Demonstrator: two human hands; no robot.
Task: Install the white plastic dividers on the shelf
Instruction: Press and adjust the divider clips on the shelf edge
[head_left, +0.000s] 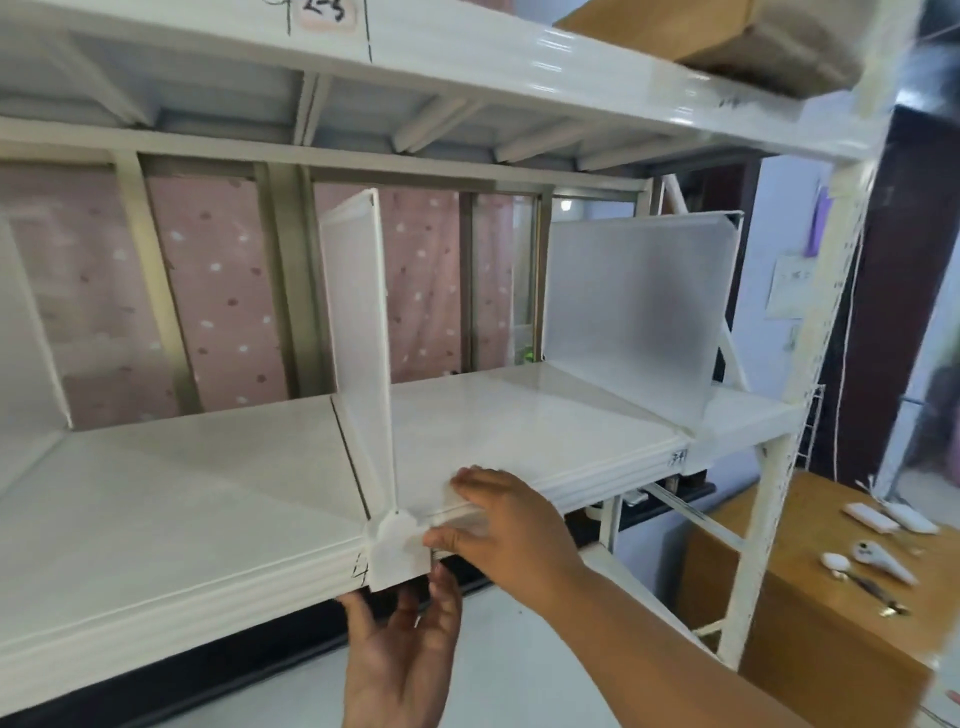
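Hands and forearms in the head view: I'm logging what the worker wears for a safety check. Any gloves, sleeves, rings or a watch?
None visible. The left hand and right hand are both bare, with no gloves, and no rings show on the visible fingers. The right forearm is uncovered as far as the frame edge, with no sleeve, watch or wristband. Little of the left forearm shows.

Head view, close above shelf (519, 415)

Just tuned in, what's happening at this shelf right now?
A person is fitting a white plastic divider onto the middle shelf. It stands upright, its front clip hooked over the shelf's front edge. The right hand presses on the shelf edge beside the clip, while the left hand reaches up from below it, fingers open. Another divider already stands farther right, and a third shows at the far left edge.
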